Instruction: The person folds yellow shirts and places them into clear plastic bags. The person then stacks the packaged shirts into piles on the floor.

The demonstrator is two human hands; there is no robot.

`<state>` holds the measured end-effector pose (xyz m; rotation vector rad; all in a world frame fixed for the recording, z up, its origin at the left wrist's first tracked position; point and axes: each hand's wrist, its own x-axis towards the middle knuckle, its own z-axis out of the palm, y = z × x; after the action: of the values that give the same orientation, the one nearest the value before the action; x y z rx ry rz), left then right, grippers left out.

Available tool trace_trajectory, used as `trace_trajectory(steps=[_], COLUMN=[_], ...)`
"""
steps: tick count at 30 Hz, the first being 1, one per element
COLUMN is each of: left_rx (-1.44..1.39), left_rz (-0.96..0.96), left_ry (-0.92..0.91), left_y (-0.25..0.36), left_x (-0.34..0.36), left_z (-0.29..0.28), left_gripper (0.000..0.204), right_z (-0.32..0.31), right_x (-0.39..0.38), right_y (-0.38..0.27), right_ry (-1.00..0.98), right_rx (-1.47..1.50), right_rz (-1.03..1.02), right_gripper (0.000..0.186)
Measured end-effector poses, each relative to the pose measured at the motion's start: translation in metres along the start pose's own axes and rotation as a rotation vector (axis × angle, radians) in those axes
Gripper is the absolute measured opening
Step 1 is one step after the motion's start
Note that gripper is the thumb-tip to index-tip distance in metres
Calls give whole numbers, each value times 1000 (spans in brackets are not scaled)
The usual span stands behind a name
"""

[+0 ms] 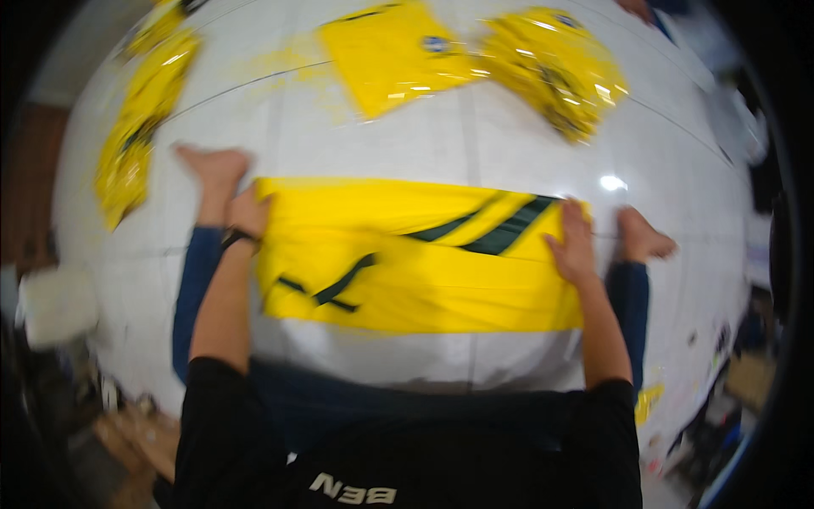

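Note:
A yellow shirt point(424, 280) with dark green stripes lies folded into a wide band on the white floor between my legs. My left hand point(249, 212), with a dark band at its wrist, is closed on the upper left edge of the cloth; its fingers are blurred and partly hidden. At the opposite end, my right hand point(577, 248) rests flat on the shirt near its upper right corner, thumb apart from the fingers. A few creases run along the length of the fabric.
Beyond the shirt lie a flat yellow garment in clear plastic point(390, 59) and a bunched yellow packet point(555, 72). More yellow packets point(140, 127) line the far left. A white block-like object point(58, 307) stands at the left, and cardboard point(136, 441) lies at lower left.

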<state>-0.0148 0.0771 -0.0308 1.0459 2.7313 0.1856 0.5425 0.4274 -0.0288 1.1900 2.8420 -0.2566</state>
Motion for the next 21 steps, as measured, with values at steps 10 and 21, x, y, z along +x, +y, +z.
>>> trace_trajectory(steps=[10, 21], left_rx=[-347, -705], left_rz=[-232, 121], left_ry=[-402, 502], left_y=[55, 49], left_x=[-178, -169], left_z=[-11, -34], left_gripper=[41, 33], right_z=[-17, 17], right_x=[-5, -17], right_y=[-171, -386], right_ry=[260, 242], right_rx=[436, 464], right_rz=[-181, -376], right_gripper=[53, 33])
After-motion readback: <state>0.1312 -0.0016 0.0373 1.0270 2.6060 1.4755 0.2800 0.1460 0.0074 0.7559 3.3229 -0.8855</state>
